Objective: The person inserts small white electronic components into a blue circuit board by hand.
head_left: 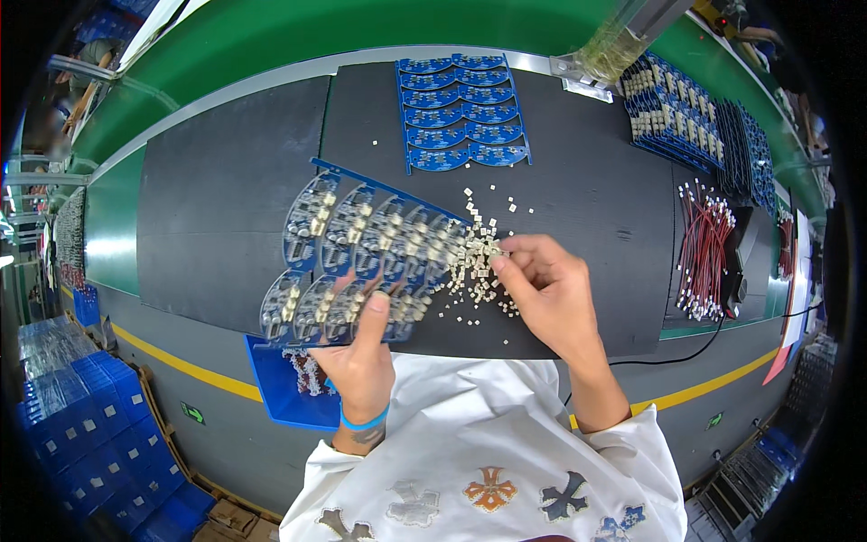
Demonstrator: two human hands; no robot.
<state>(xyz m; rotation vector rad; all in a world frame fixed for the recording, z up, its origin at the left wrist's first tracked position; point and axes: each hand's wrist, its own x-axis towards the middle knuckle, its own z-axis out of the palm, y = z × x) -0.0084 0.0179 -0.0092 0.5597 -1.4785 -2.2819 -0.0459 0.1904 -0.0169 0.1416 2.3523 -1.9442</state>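
Observation:
My left hand (363, 361) grips the lower edge of a blue circuit board panel (366, 230), thumb on top, holding it tilted above the dark mat. Small cream-white connectors are seated on its curved boards, and its right end is slightly blurred. A loose pile of the same small connectors (479, 275) lies on the mat by that end. Over the pile's right side, my right hand (546, 280) is closed in a pinch, thumb against forefinger. What sits between those fingertips is too small to make out. Another blue panel (463, 113) lies flat at the far side.
Stacked blue panels (673, 113) stand at the far right. Near them lies a bundle of red and black wires (706, 253) with white ends. A metal post (614, 54) rises at the back. Below the table's front edge hangs a blue bin (280, 393).

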